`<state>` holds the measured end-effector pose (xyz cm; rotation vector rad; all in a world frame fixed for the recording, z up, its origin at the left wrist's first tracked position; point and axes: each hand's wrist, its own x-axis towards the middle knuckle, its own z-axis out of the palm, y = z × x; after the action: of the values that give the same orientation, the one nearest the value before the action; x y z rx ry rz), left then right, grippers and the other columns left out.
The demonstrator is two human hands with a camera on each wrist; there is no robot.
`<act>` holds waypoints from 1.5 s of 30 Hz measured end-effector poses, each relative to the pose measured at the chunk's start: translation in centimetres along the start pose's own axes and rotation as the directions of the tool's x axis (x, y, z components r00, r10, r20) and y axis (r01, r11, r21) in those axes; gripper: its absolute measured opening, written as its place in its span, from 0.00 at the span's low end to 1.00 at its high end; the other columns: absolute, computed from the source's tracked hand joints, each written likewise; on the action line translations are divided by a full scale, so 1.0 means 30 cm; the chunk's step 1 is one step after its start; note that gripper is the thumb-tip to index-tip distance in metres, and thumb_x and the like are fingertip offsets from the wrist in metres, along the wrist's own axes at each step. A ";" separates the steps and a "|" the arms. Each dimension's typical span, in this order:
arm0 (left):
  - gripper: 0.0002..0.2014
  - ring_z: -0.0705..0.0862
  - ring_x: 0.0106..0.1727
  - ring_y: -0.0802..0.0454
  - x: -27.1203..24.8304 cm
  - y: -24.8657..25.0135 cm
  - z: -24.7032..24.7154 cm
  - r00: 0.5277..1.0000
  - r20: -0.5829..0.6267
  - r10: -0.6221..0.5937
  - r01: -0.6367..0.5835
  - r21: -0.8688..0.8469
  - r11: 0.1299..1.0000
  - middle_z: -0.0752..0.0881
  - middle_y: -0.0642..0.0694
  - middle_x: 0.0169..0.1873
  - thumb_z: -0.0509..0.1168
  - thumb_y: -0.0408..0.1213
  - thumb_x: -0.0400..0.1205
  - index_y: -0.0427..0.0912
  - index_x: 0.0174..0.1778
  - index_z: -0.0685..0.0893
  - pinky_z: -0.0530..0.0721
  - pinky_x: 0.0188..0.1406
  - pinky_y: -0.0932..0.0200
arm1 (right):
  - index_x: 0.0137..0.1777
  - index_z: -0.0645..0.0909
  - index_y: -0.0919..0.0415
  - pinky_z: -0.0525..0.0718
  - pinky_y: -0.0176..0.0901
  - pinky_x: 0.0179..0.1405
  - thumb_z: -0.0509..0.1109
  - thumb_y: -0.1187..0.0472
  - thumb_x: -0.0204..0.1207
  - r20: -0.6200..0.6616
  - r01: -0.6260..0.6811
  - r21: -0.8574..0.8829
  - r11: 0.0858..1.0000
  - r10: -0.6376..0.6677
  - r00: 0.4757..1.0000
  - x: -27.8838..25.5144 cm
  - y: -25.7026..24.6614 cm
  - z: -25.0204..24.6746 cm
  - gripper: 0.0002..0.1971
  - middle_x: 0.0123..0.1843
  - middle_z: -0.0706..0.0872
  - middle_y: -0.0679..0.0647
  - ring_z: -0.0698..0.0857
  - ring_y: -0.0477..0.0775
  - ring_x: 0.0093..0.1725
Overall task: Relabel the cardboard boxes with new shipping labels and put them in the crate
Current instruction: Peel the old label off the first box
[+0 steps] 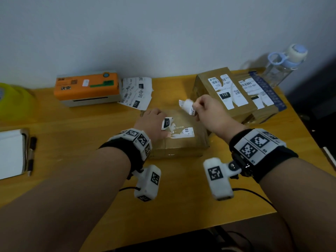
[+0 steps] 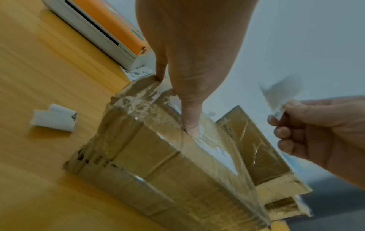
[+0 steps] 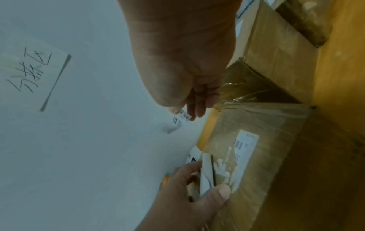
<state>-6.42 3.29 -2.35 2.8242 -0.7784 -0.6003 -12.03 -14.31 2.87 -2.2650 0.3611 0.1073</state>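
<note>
A taped cardboard box (image 1: 181,142) lies on the yellow table in front of me. Torn white remnants of an old label (image 1: 183,132) cling to its top. My left hand (image 1: 156,120) presses flat on the box top, thumb (image 2: 190,125) down beside the remnants. My right hand (image 1: 201,106) hovers above the box's far right corner and pinches a torn-off label piece (image 1: 187,105) between thumb and fingers, clear of the box. The right wrist view shows that piece (image 3: 180,118) at the fingertips.
Two more labelled boxes (image 1: 223,93) (image 1: 261,100) stand at the back right, with a water bottle (image 1: 283,64) behind. An orange label printer (image 1: 87,88) and printed labels (image 1: 136,93) sit at the back. A notebook (image 1: 11,153) and pen (image 1: 31,155) lie left. A curled label scrap (image 2: 53,118) lies on the table.
</note>
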 end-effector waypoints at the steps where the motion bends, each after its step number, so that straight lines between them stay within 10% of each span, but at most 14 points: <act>1: 0.34 0.70 0.70 0.46 0.000 -0.001 -0.005 1.000 -0.006 -0.004 0.004 -0.020 1.000 0.69 0.47 0.70 0.69 0.55 0.74 0.47 0.74 0.69 0.75 0.66 0.48 | 0.50 0.74 0.57 0.77 0.38 0.36 0.58 0.58 0.84 -0.017 0.007 0.014 1.000 -0.007 1.000 0.002 -0.001 -0.001 0.05 0.44 0.83 0.51 0.83 0.50 0.44; 10: 0.11 0.80 0.50 0.46 -0.005 -0.020 -0.035 0.992 -0.089 -0.089 0.074 -0.157 0.985 0.79 0.44 0.51 0.66 0.44 0.79 0.41 0.51 0.81 0.82 0.55 0.50 | 0.42 0.74 0.51 0.85 0.54 0.55 0.67 0.62 0.80 -0.071 -0.025 0.244 0.969 0.043 0.997 0.003 0.060 0.054 0.07 0.44 0.83 0.53 0.84 0.56 0.48; 15: 0.07 0.79 0.44 0.48 0.002 -0.018 -0.032 0.982 -0.135 -0.132 0.085 -0.309 0.947 0.80 0.43 0.43 0.63 0.36 0.81 0.36 0.48 0.82 0.76 0.40 0.59 | 0.55 0.76 0.57 0.82 0.34 0.45 0.69 0.67 0.78 0.016 -0.089 0.385 0.919 0.090 0.996 -0.010 0.097 0.123 0.09 0.42 0.80 0.52 0.81 0.50 0.45; 23: 0.07 0.79 0.40 0.55 -0.019 -0.051 -0.063 0.949 -0.163 -0.270 0.053 -0.760 0.647 0.82 0.49 0.39 0.68 0.40 0.79 0.40 0.47 0.82 0.76 0.39 0.62 | 0.37 0.79 0.53 0.84 0.43 0.48 0.69 0.67 0.78 -0.006 -0.087 0.485 0.870 0.103 0.995 0.002 0.059 0.146 0.10 0.39 0.82 0.51 0.81 0.48 0.41; 34: 0.05 0.83 0.39 0.62 -0.100 -0.042 -0.132 0.998 -0.062 -0.021 -0.049 -0.917 0.395 0.86 0.52 0.38 0.70 0.38 0.78 0.44 0.49 0.85 0.83 0.41 0.69 | 0.57 0.75 0.54 0.77 0.37 0.30 0.74 0.65 0.74 -0.012 0.072 0.495 0.866 -0.076 0.997 -0.001 -0.057 0.195 0.15 0.33 0.79 0.55 0.77 0.49 0.31; 41: 0.06 0.81 0.32 0.58 -0.107 -0.128 -0.103 0.936 -0.198 -0.291 -0.044 -0.886 0.462 0.82 0.49 0.31 0.67 0.35 0.80 0.37 0.40 0.82 0.83 0.35 0.66 | 0.66 0.75 0.54 0.83 0.36 0.41 0.68 0.68 0.78 0.092 0.105 0.338 0.935 -0.144 0.985 0.013 -0.071 0.237 0.19 0.42 0.81 0.55 0.81 0.48 0.40; 45: 0.09 0.83 0.35 0.55 -0.119 -0.212 -0.049 0.913 -0.132 -0.387 0.122 -0.815 0.566 0.84 0.46 0.38 0.68 0.35 0.80 0.39 0.53 0.77 0.83 0.34 0.63 | 0.70 0.77 0.56 0.78 0.50 0.64 0.64 0.62 0.81 0.072 0.175 -0.263 0.949 -0.162 0.984 0.038 -0.005 0.231 0.18 0.56 0.79 0.55 0.78 0.55 0.59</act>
<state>-5.71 10.63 -1.38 2.0768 0.0261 -0.3876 -10.63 -9.28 -1.81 -2.5464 0.1302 0.1293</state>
